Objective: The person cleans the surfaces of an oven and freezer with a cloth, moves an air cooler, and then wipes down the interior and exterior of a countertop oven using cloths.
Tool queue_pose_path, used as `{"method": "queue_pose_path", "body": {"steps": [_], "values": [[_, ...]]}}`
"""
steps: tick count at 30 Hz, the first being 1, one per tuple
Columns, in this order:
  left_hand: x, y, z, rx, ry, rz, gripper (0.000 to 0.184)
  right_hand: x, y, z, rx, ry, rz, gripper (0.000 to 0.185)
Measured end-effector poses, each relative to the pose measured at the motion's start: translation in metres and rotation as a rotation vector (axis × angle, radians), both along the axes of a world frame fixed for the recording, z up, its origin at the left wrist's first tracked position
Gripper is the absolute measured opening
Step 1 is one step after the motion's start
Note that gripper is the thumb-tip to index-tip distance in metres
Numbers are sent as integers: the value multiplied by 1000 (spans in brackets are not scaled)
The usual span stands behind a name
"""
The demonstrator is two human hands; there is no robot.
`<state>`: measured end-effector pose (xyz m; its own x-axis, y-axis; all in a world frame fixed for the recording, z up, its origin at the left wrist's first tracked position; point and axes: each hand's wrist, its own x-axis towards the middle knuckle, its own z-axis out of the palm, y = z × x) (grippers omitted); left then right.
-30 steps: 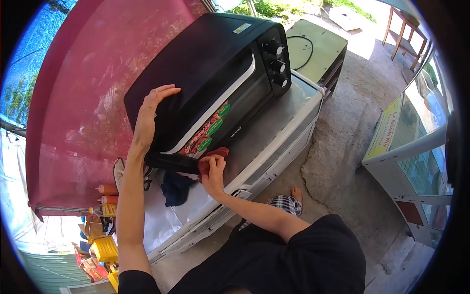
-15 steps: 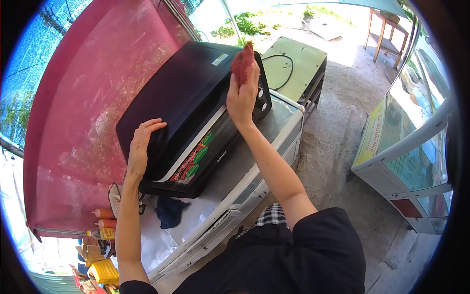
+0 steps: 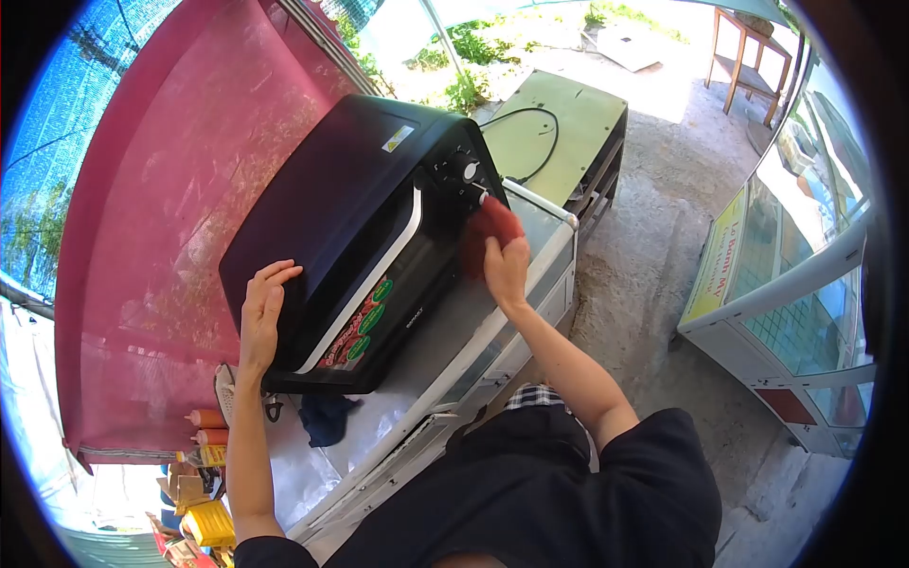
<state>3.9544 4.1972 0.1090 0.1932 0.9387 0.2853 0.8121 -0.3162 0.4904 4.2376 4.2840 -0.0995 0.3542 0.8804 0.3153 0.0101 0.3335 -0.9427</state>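
A black countertop oven [image 3: 322,199] stands tilted across my view on a metal-topped cabinet [image 3: 473,331]. My left hand [image 3: 265,298] rests on the oven's top near its left end, fingers extended. A red cloth [image 3: 492,227] is in my right hand [image 3: 508,270], pressed at the oven's right front, just below the control knobs [image 3: 470,170]. Blur hides part of the cloth's edge. A silver handle [image 3: 379,260] and a sticker with green ovals [image 3: 358,327] show on the oven door.
A dark blue cloth [image 3: 325,419] lies on the cabinet by the oven. Sauce bottles [image 3: 208,418] stand at the left. Beyond the oven is a pale green table [image 3: 559,128] with a black cable [image 3: 554,142]. A glass display case [image 3: 795,312] stands to the right.
My right hand has moved with the red cloth from the oven's upper right edge down and toward me along its front, uncovering the knobs. My left hand stays on the top.
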Motion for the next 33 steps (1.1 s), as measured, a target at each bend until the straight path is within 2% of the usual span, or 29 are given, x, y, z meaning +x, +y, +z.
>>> {"method": "queue_pose_path", "body": {"steps": [1,2,3,6,7,9,10,12,13,15,16,18,19,21,22,24,25,27,28,30,32,33], "values": [[-1,-1,-2,21,25,-9,38,13,10,23,216,48,-134,50],[0,-3,-3,10,20,4,38,24,17,57,347,-7,-209,41],[1,-1,-2,7,2,8,37,30,34,66,423,-107,-212,39],[3,-3,0,9,16,35,35,35,79,62,360,-83,74,38],[1,-4,-1,15,50,29,35,37,79,52,363,-72,87,38],[4,-4,-1,39,73,34,34,49,80,31,77,114,246,37],[5,-5,0,39,68,51,34,54,77,21,77,109,262,37],[7,-3,1,42,73,49,33,62,70,6,-157,-8,153,36],[6,-2,0,41,75,52,33,58,64,16,-157,-7,156,36],[1,1,-2,46,46,57,32,43,50,45,239,38,-157,37],[2,1,-3,31,47,56,32,33,39,68,335,-88,-223,42],[3,1,-2,59,64,65,32,13,37,67,453,-620,-221,54],[5,0,-2,58,70,72,32,8,33,55,448,-613,-221,54],[5,-1,-2,71,93,62,31,-11,23,23,460,-872,-278,57],[4,-1,-3,79,106,52,31,-13,16,11,474,-866,-280,57],[3,0,-2,79,92,60,31,-10,4,-8,322,-658,-59,55],[3,1,-1,75,87,57,31,-9,3,15,327,-661,-53,55],[4,1,0,51,78,66,31,-7,-2,64,384,-132,-161,43],[5,2,1,59,85,64,31,-6,-1,82,371,-136,-145,43],[5,-3,-1,60,94,65,31,-10,6,106,619,-277,169,28],[5,0,0,60,102,56,31,-21,5,110,769,-564,149,18],[2,0,0,78,118,39,31,-16,13,111,803,-599,158,17]]}}
